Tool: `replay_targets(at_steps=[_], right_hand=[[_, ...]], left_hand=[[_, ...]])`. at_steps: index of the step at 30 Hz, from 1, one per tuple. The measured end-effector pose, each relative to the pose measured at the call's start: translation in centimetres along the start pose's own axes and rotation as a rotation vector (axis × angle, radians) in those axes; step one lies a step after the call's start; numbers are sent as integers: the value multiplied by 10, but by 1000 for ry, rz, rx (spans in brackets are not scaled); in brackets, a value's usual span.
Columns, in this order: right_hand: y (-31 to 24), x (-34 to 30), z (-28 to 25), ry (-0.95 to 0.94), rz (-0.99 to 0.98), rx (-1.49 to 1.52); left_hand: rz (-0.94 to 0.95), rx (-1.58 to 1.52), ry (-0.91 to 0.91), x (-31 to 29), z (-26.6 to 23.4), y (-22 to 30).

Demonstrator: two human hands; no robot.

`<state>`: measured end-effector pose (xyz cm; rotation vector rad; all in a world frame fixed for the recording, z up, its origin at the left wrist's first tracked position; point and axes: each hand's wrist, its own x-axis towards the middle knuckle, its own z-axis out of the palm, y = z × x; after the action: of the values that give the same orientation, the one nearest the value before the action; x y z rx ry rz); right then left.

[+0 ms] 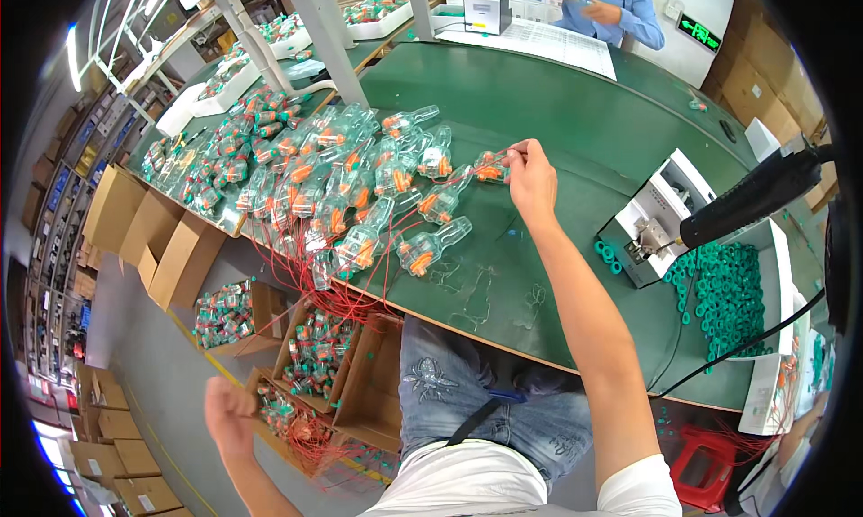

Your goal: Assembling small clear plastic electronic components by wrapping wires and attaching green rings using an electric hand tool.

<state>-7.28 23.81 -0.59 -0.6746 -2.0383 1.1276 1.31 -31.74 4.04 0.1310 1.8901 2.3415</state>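
Observation:
My right hand (532, 182) reaches over the green table, its thumb and finger pinched on a thin red wire (478, 168). Just left of the fingertips lies a clear bulb-shaped plastic piece (490, 168) with an orange part inside. A large heap of similar clear pieces (360, 247), with orange and green parts and red wires, covers the table to the left. Low on the left, away from the table, my left hand (230, 413) is curled closed and slightly blurred. Whatever it holds, if anything, cannot be made out; the boxes of pieces are right beside it.
Below the table edge stand cardboard boxes (369, 382) with finished-looking pieces and tangled red wires. On the right are a small white machine (652, 220), a black tool on an arm (755, 193) and a tray of green rings (782, 283). A person in blue (629, 13) works across the table.

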Motion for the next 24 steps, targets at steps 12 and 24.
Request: replay_targets(at_steps=[12,24], right_hand=[[-112,-231,-84,-1109,443,547],[-10,-228,-225,-368,3,57]], left_hand=[[-52,-1071,-394,25,246,-9],[844,1141,509,64,231,-83]])
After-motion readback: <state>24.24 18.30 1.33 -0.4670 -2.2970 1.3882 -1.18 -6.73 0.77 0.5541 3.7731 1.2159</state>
